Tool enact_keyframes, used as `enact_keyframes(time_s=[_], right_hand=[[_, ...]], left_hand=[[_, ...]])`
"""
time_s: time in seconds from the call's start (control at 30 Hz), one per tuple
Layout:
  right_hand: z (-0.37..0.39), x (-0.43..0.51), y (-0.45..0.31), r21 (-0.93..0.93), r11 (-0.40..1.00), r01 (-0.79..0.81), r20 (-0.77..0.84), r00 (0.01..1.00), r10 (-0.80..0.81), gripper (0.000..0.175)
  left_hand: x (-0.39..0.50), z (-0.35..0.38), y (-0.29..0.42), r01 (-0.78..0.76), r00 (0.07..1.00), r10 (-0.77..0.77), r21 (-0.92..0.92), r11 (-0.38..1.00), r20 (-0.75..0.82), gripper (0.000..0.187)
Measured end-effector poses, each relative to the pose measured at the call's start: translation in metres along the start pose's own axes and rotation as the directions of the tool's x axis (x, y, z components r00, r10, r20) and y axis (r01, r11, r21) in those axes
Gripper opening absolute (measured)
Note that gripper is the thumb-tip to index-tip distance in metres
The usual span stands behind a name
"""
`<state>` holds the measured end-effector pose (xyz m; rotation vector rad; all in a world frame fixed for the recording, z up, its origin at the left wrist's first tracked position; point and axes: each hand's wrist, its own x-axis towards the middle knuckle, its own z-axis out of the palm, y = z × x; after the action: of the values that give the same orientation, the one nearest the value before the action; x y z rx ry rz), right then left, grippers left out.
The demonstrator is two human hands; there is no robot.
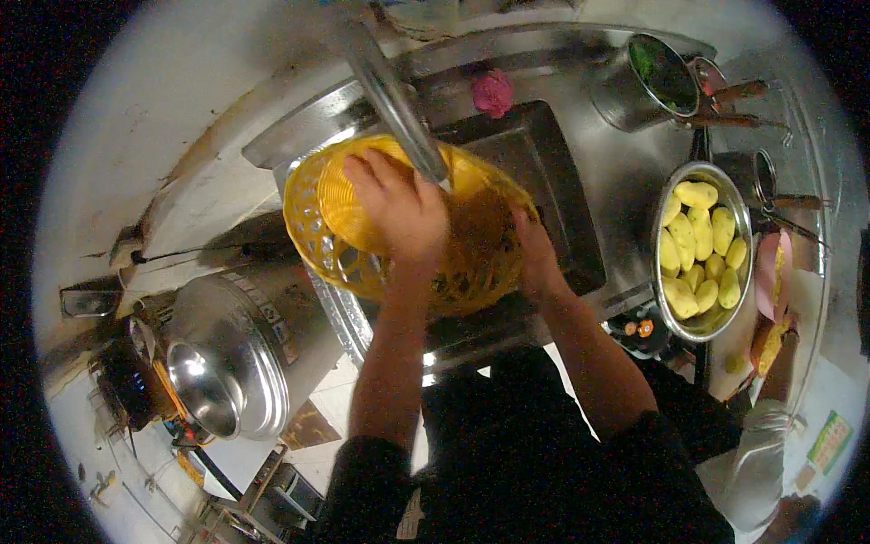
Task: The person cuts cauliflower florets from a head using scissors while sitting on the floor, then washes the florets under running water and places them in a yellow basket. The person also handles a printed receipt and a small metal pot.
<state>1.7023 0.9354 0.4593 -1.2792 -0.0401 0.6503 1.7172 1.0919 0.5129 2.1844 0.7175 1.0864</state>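
A yellow woven plastic basket is tilted over the steel sink, under the faucet. My left hand is inside the basket beside the faucet's end, fingers spread against the woven bottom. My right hand grips the basket's right rim. The basket's right half is in shadow, and what it may hold there cannot be made out.
A steel bowl of peeled potatoes stands on the right. Behind it are a steel pot with greens and smaller handled pots. A pink scrubber lies behind the sink. Steel bowls sit at lower left. A co-worker's arm shows far right.
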Motion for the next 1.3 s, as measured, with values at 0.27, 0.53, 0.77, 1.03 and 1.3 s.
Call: enact_keyframes(time_s=[0.27,0.53,0.77,1.03,1.3], right_hand=[[-0.004,-0.001,-0.013,-0.368,0.910,-0.193,-0.204,0.971,0.123,0.053],[-0.009,-0.016,-0.022,0.315,0.949,0.009,-0.318,0.943,0.097,0.053],[-0.021,0.000,0.005,-0.167,0.974,0.152,-0.277,0.941,-0.195,0.050],[-0.006,-0.002,-0.030,0.394,0.898,-0.195,-0.144,0.952,0.270,0.055],[-0.035,-0.027,-0.063,0.271,0.951,-0.152,-0.060,0.983,0.174,0.061]], left_hand=[[-0.043,-0.022,-0.055,-0.309,0.770,0.431,-0.317,0.897,0.471,0.025],[-0.018,-0.027,-0.095,-0.557,0.799,0.328,0.416,0.719,0.505,0.058],[-0.099,-0.106,0.015,-0.112,0.523,0.195,-0.159,0.981,0.830,0.041],[-0.091,-0.206,-0.052,0.236,0.919,-0.146,-0.213,0.948,0.366,0.012],[-0.097,-0.214,-0.056,0.578,0.815,-0.483,-0.373,0.726,0.321,0.013]])
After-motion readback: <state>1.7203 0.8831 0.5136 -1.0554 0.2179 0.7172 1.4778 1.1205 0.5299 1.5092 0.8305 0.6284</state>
